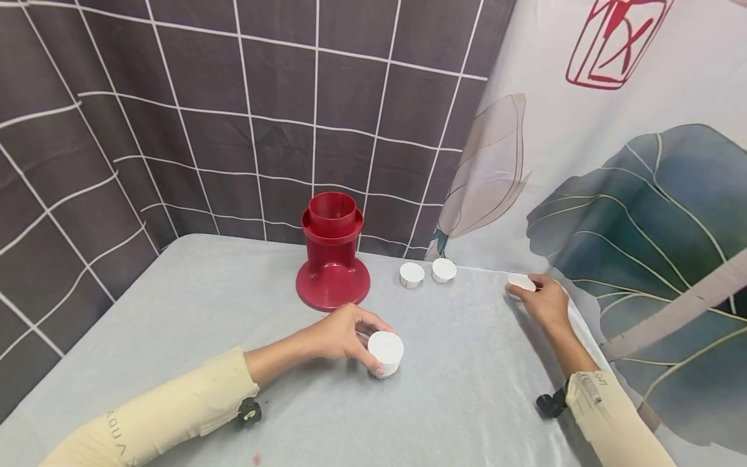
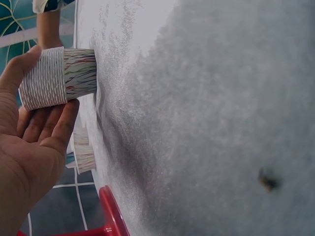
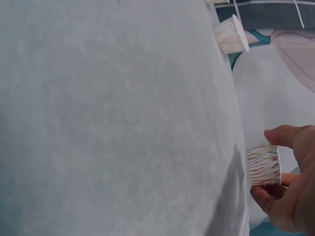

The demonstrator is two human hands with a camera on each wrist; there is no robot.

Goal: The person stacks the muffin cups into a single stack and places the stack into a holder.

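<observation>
My left hand [image 1: 344, 334] grips a stack of nested white paper baking cups [image 1: 386, 350] near the middle of the table. In the left wrist view the stack [image 2: 44, 81] has many close rims, and coloured streaks mark the lowest cup's side; that cup's base meets the cloth. Over at the right back edge, my right hand [image 1: 545, 301] holds a single paper baking cup [image 1: 521, 283] between thumb and fingers. Its streaked side [image 3: 263, 165] shows in the right wrist view, base at the cloth. Two more baking cups, one [image 1: 412, 275] beside another [image 1: 443, 270], stand at the back.
A red plastic stand [image 1: 332, 259] with a round base and an upright tube is behind my left hand. Pale grey cloth [image 1: 443, 415] covers the table. Dark tiled-pattern fabric [image 1: 280, 130] and a leaf-print curtain [image 1: 648, 214] hang behind it.
</observation>
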